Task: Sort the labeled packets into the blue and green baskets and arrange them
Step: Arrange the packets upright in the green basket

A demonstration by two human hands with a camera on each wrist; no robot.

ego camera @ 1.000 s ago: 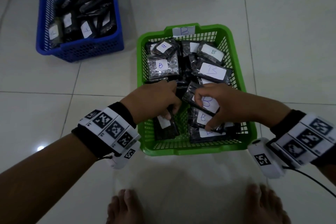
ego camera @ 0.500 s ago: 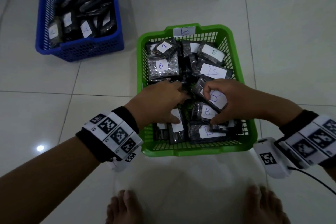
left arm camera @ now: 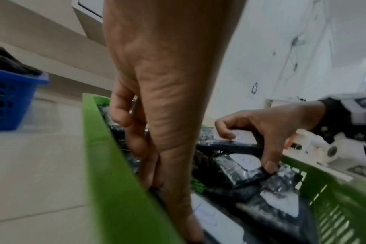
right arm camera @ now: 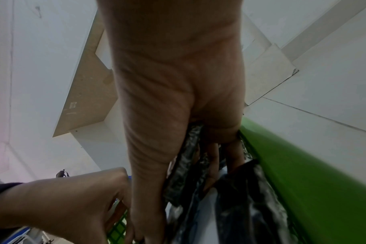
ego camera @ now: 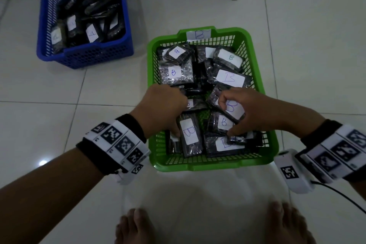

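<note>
I observe both hands inside the green basket [ego camera: 265,140], which sits on the white tiled floor [ego camera: 59,89] directly ahead of me. Its far rim carries a paper tag marked B [ego camera: 198,34]. It holds dark, glossy plastic packets [ego camera: 176,72], each bearing a white label with a handwritten blue B; they lie flat, overlapping, in rough rows.

My right hand [ego camera: 255,111] has its fingers curled over the top edge of a tilted B packet [ego camera: 230,108], thumb pressing low near the basket's near wall; the left wrist view confirms this pinch. My left hand [ego camera: 164,109] reaches down at the basket's left side, fingers bent among packets beside an upright B packet [ego camera: 190,134]; I cannot tell what it grasps.

The blue basket [ego camera: 83,53] stands well apart to the far left, holding similar dark labelled packets on edge.
</note>
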